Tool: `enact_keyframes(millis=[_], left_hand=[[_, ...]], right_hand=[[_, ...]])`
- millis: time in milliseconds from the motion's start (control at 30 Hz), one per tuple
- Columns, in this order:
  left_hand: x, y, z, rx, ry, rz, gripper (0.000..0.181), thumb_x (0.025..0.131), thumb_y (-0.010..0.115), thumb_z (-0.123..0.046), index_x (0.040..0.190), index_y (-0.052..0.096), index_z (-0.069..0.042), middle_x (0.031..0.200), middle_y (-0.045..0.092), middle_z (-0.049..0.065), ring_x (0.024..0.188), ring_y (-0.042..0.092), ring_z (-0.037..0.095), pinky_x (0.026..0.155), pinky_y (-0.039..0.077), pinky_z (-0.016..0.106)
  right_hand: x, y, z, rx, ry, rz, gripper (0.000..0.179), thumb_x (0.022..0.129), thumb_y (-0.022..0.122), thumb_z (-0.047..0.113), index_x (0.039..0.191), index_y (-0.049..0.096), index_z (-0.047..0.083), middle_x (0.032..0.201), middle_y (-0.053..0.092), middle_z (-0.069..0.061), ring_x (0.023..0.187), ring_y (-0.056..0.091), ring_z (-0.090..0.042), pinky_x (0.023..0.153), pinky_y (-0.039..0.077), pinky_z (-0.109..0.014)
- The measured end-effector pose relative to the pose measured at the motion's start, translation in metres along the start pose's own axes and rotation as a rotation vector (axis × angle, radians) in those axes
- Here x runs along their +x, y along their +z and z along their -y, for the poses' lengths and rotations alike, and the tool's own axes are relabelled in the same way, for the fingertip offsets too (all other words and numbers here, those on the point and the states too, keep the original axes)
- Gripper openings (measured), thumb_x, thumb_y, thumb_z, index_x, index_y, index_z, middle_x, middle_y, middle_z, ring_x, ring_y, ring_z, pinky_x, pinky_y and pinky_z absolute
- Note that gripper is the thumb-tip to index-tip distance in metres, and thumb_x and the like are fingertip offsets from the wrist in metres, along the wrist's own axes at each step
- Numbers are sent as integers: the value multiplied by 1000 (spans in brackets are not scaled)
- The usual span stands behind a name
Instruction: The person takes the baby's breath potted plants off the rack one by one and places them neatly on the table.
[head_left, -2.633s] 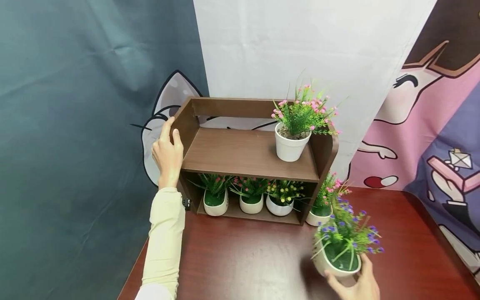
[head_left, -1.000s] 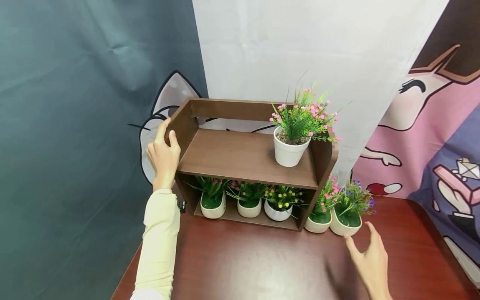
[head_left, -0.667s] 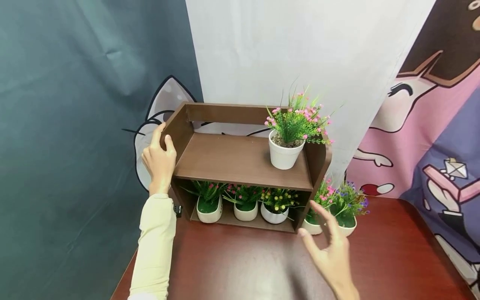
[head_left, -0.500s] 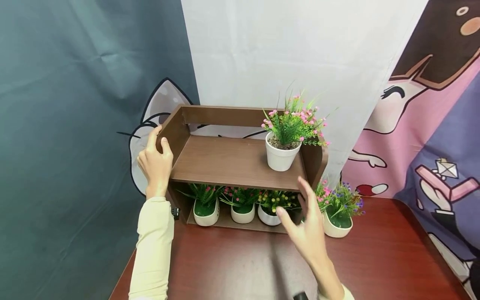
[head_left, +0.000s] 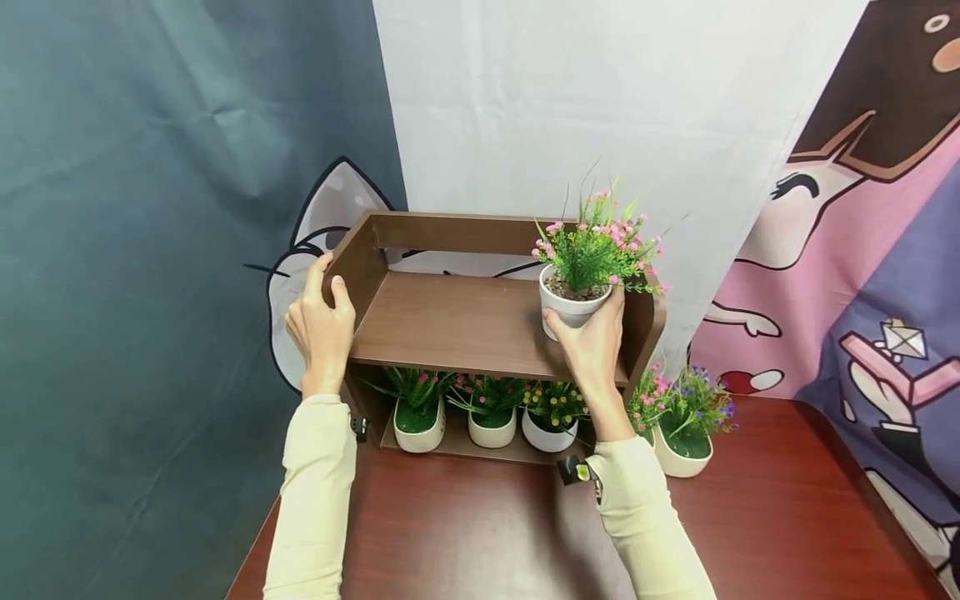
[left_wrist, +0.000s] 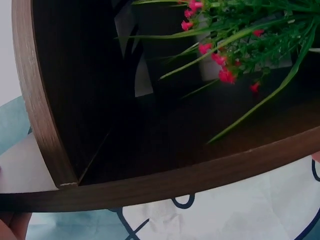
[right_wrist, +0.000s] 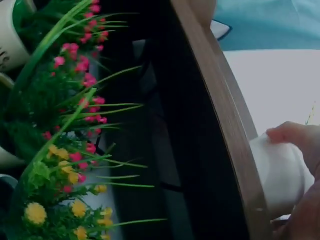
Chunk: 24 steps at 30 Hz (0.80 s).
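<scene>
My right hand [head_left: 596,337] grips the white pot [head_left: 566,310] of an artificial plant with pink flowers [head_left: 600,237], thumb at the front and fingers on its right side. The pot is at the right end of the upper board of a brown wooden shelf [head_left: 450,317]. In the right wrist view the fingers are against the white pot [right_wrist: 280,175], just past the board's edge. My left hand [head_left: 322,329] holds the shelf's left side panel, its thumb inside the panel and its fingers outside. Only a bit of that hand shows in the left wrist view.
Three potted plants stand on the lower level: two with red-pink flowers, left [head_left: 420,425] and middle [head_left: 491,425], and a yellow-flowered one [head_left: 551,429]. Right of the shelf, a pink-flowered plant [head_left: 647,400] and a blue-purple one [head_left: 686,442] stand on the red-brown table [head_left: 465,525].
My right hand set the purple-flowered plant beside the shelf and let it go. It then moved up and left and took hold of the white pot. My left hand stayed on the side panel.
</scene>
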<state>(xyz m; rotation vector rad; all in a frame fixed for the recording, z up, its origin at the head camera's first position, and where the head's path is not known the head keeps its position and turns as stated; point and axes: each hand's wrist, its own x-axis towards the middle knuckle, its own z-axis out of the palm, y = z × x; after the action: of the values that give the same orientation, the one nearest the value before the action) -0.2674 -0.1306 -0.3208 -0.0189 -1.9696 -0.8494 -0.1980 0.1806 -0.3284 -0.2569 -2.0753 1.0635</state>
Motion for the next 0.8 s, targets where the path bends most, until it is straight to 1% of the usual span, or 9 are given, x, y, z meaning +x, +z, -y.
enact_keyframes(millis=[100,200,300,467,600,700,800], left_hand=[[-1,0,-2,-5,2,5,31,85,47,-29,115,54,-31,89,64,9,56,52,32,51,33,40],[-1,1,-4,-12,10,8,31,85,47,-29,116,53,-31,93,64,8,62,55,33,52,34,42],[0,2,-6,-10,21,-4,31,85,48,-29,116,53,-32,88,65,10,59,53,33,52,34,41],[1,4,-8,-4,48,-20,31,85,50,-26,116,54,-29,73,63,15,49,47,31,48,31,40],[0,1,-5,5,53,-16,32,85,51,-25,116,53,-29,62,58,15,45,43,30,47,29,39],[-1,-2,-1,15,50,-13,32,85,51,-26,116,53,-30,62,58,15,45,43,31,47,29,39],[-1,-3,1,15,46,-17,31,85,51,-26,116,53,-30,69,61,16,48,46,33,48,31,40]], right_hand=[[5,0,-3,-32,15,-9,91,59,72,41,129,27,5,118,43,-13,108,43,-28,85,33,-41],[1,-6,-3,-38,22,23,88,57,72,45,124,31,4,111,46,-13,102,46,-28,82,36,-41],[-8,-15,1,-39,5,67,86,56,71,48,119,34,3,107,47,-13,97,48,-28,78,38,-41],[-23,-33,7,-19,-28,133,85,57,72,47,120,34,4,107,48,-13,95,51,-27,72,41,-40],[-36,-44,12,2,-9,165,84,56,73,48,118,36,5,107,50,-11,94,54,-25,70,42,-38],[-48,-51,15,37,-8,176,82,55,74,46,118,38,7,107,50,-9,95,54,-24,71,42,-37],[-61,-57,18,96,-57,189,80,55,77,39,120,39,10,107,50,-5,93,55,-21,70,44,-33]])
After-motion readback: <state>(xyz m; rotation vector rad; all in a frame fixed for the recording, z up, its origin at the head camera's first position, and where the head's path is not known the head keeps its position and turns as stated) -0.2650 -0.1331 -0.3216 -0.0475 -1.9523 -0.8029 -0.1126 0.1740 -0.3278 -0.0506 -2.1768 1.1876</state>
